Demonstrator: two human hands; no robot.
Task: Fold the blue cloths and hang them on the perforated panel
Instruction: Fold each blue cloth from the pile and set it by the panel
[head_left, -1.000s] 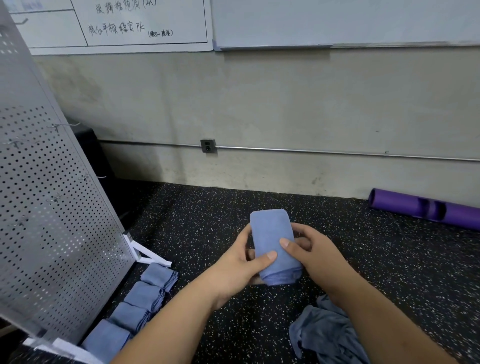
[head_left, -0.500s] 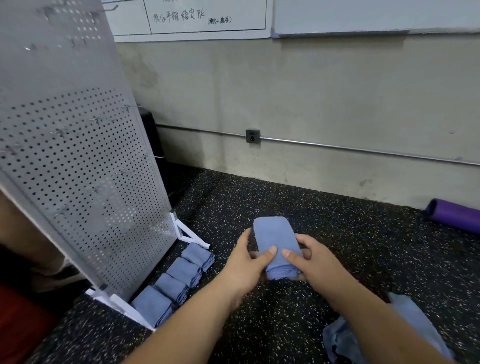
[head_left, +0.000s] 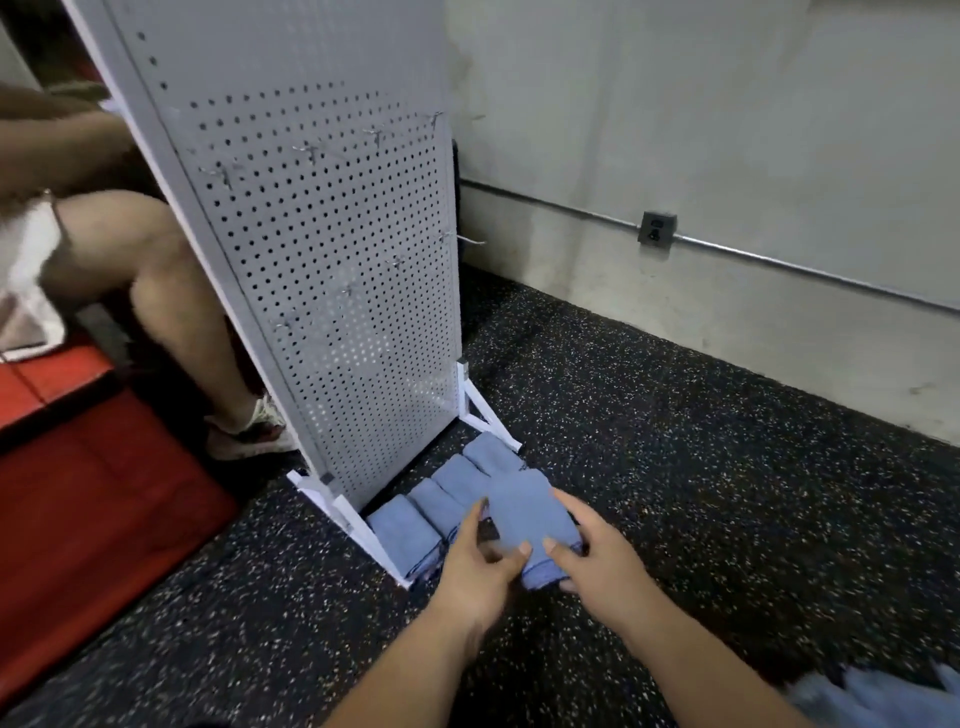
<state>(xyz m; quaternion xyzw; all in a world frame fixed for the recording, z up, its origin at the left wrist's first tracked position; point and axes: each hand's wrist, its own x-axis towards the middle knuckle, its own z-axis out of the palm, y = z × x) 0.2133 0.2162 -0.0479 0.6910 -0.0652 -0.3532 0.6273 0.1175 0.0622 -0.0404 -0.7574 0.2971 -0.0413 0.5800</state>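
Note:
A folded blue cloth (head_left: 524, 512) is held between both hands just above the speckled floor. My left hand (head_left: 480, 569) pinches its near left edge and my right hand (head_left: 597, 561) grips its near right edge. Several folded blue cloths (head_left: 410, 530) lie in a row at the foot of the white perforated panel (head_left: 332, 249), partly hidden behind the held cloth. The panel leans back on a white stand, with small metal hooks (head_left: 376, 136) sticking out of it. A loose pile of blue cloths (head_left: 883, 699) shows at the bottom right corner.
Another person's bare legs and shoe (head_left: 260, 423) are behind the panel at the left, beside a red mat (head_left: 93, 493). A grey wall with a conduit pipe and outlet box (head_left: 657, 228) runs along the back. Black speckled flooring (head_left: 701, 467) stretches to the right.
The view has swung left and down toward the panel. Both hands carried the folded cloth left, close to the row of cloths at the panel's base.

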